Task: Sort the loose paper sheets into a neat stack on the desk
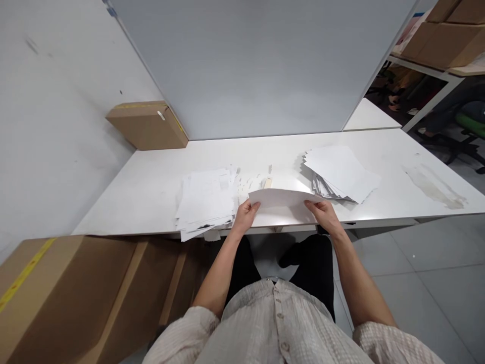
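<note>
A white sheet of paper arches up over the front of the white table, its near edge lifted. My left hand pinches its left near corner and my right hand grips its right near corner; both hands are closed on it. To the left lies a messy stack of white papers that overhangs the table's front edge. At the right lies a fanned stack of white sheets. A small tan object and paper scraps lie just beyond the held sheet.
A grey partition panel stands behind the table. A cardboard box sits at the back left corner. Large cardboard boxes stand on the floor at my left. More boxes rest on a shelf at the far right. A stain marks the table's right side.
</note>
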{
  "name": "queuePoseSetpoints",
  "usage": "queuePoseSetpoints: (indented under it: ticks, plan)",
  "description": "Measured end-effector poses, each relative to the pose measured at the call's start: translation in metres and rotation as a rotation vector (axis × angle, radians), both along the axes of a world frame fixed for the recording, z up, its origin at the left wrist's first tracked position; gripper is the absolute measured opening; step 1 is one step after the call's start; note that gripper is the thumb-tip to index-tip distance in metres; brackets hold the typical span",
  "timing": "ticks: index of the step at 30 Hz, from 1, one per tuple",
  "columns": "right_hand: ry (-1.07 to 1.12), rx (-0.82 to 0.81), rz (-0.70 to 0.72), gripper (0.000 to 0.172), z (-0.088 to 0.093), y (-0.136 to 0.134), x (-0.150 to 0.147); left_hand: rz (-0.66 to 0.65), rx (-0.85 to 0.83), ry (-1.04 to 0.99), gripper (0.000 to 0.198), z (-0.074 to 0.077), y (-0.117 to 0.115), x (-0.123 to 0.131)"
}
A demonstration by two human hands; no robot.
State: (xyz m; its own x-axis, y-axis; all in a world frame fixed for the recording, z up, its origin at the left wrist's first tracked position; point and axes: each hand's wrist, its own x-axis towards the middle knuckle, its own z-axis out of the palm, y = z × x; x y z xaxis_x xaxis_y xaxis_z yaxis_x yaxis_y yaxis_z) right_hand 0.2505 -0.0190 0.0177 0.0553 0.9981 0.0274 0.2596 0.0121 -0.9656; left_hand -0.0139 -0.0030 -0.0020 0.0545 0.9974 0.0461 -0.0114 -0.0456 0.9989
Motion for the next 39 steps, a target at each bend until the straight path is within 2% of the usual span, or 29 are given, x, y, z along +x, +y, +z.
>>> queuePoseSetpoints:
  ticks: [4, 7, 10, 13, 16, 18, 21, 24, 26, 28, 31, 35, 39]
  plan:
    - [0.069, -0.029, 0.027, 0.029, 0.008, -0.003, 0.0, 0.007, -0.014, -0.001, 0.039, -0.003, 0.001, -0.001]
    - [0.158, -0.038, 0.109, 0.03, 0.028, -0.011, 0.008, -0.009, 0.026, 0.035, 0.034, 0.003, 0.003, -0.007]
    - [0.111, 0.032, 0.1, 0.037, 0.057, -0.022, 0.019, -0.091, 0.043, 0.12, 0.03, 0.021, 0.002, -0.013]
    - [-0.155, 0.077, 0.13, 0.045, 0.083, -0.034, 0.02, -0.234, 0.063, 0.257, 0.027, 0.046, -0.004, -0.013]
    - [-0.393, 0.045, 0.244, 0.04, 0.093, -0.043, 0.006, -0.333, 0.182, 0.317, 0.024, 0.067, -0.012, -0.008]
    - [-0.399, -0.028, 0.304, 0.029, 0.088, -0.046, -0.004, -0.391, 0.194, 0.334, 0.024, 0.072, -0.015, -0.004]
    - [-0.227, -0.185, 0.241, 0.027, 0.065, -0.048, -0.013, -0.434, 0.065, 0.332, 0.024, 0.063, -0.012, -0.005]
    - [0.051, -0.412, 0.153, 0.028, 0.037, -0.047, -0.013, -0.249, -0.039, 0.322, 0.023, 0.042, -0.003, -0.011]
    - [0.192, -0.526, 0.132, 0.029, 0.021, -0.046, -0.012, -0.073, -0.036, 0.369, 0.024, 0.028, 0.005, -0.013]
    - [0.265, -0.567, 0.104, 0.028, 0.012, -0.045, -0.013, 0.014, 0.011, 0.379, 0.03, 0.017, 0.011, -0.013]
    - [0.326, -0.571, 0.051, 0.024, 0.008, -0.041, -0.018, -0.012, 0.094, 0.347, 0.039, 0.009, 0.017, -0.006]
    - [0.352, -0.572, -0.009, 0.018, 0.009, -0.032, -0.022, -0.069, 0.203, 0.432, 0.041, 0.007, 0.021, 0.005]
    - [0.318, -0.575, -0.018, 0.02, 0.007, -0.029, -0.019, -0.081, 0.287, 0.485, 0.039, 0.003, 0.023, 0.009]
